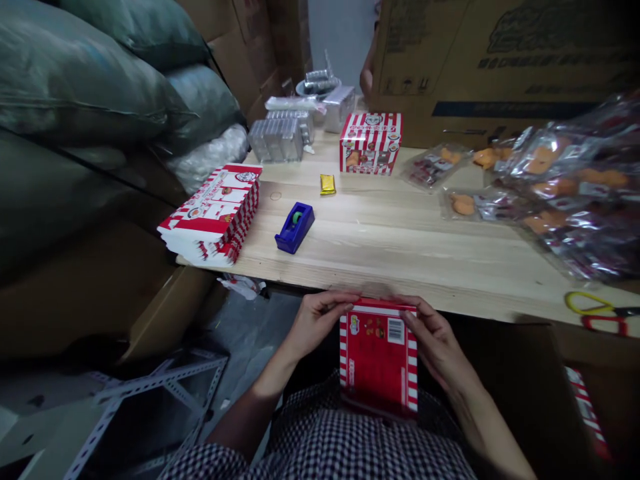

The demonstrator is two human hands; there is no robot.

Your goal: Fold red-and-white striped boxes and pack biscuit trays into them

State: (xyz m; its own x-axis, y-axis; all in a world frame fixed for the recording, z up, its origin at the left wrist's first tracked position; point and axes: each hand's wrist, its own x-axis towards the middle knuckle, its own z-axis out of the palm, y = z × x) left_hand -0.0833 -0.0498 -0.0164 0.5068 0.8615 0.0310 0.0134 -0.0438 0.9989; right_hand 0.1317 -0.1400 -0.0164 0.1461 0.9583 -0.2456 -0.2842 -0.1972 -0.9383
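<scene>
A red box with white-striped edges and a barcode (379,360) is held in front of my body, just below the table's front edge. My left hand (320,322) pinches its upper left corner. On its upper right side, my right hand (431,333) is closed with the thumb on the printed face. Past the box on the table lie a blue tape dispenser (295,229) and a small yellow packet (327,185). A stack of flat red-and-white cartons (215,207) lies at the left, and a striped box (371,144) stands farther back.
Bagged orange and dark items (560,180) are heaped on the table's right, with scissors (597,310) near its front right edge. Clear plastic cases (276,139) stand at the back. A large cardboard carton (480,73) rises behind; stuffed sacks (90,73) crowd the left. A person's arm (369,70) shows behind.
</scene>
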